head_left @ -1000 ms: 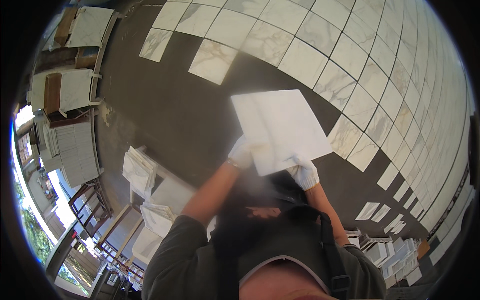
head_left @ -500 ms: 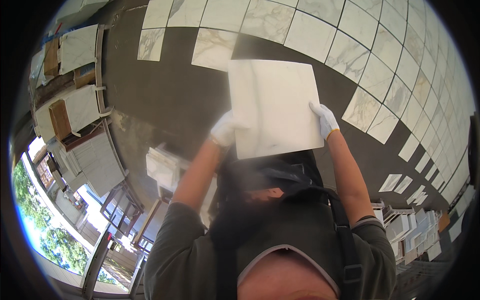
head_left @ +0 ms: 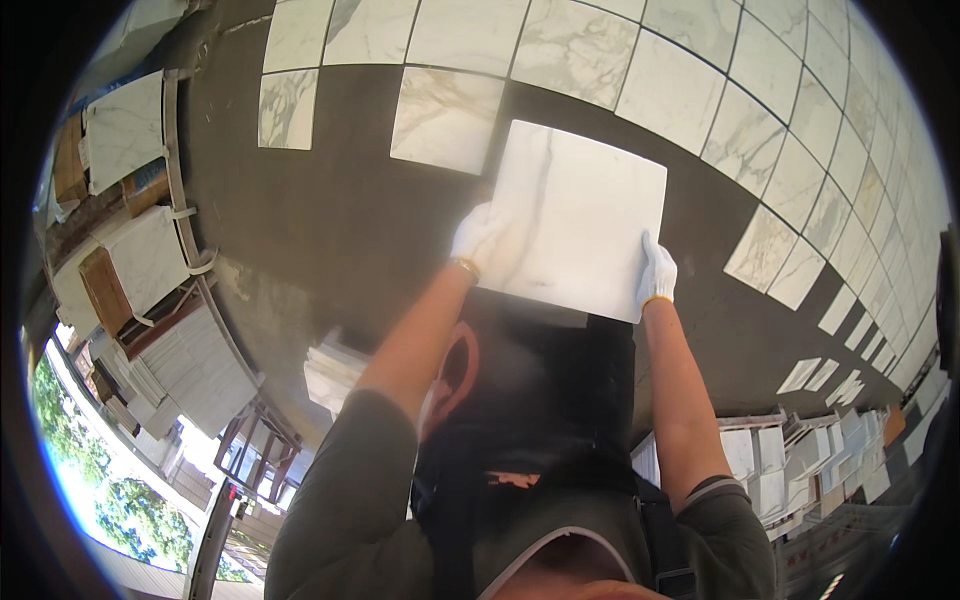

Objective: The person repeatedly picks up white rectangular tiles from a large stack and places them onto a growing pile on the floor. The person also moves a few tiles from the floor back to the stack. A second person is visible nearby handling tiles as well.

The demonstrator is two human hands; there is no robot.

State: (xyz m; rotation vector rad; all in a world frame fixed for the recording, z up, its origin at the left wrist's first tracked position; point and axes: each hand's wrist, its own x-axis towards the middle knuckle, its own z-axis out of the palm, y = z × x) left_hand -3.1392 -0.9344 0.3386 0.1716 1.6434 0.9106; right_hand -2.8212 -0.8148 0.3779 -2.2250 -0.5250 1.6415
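A square white marble tile [head_left: 585, 215] with a faint grey vein is held out in front of me by both hands. My left hand [head_left: 480, 240], in a white knit glove, grips its left edge; the tile's glare blurs those fingers. On the opposite edge, my right hand [head_left: 656, 270] wears a matching glove with a yellow cuff, its thumb on the face and the other fingers mostly hidden. Just beyond the held tile, a marble tile with tan veining [head_left: 447, 115] lies on the dark floor, and the held tile covers part of the floor beside it.
Rows of laid marble tiles [head_left: 665, 90] stretch across the far side and to the right over dark grey floor [head_left: 350, 200]. Racks of stacked slabs [head_left: 125, 130] line the left. A tile stack [head_left: 335, 370] stands near my left arm; more slabs [head_left: 800, 460] stand at right.
The held tile has shifted right and tilted slightly clockwise, both hands moving with it. The floor tiles appear larger and lower in view, and my legs show differently below the tile.
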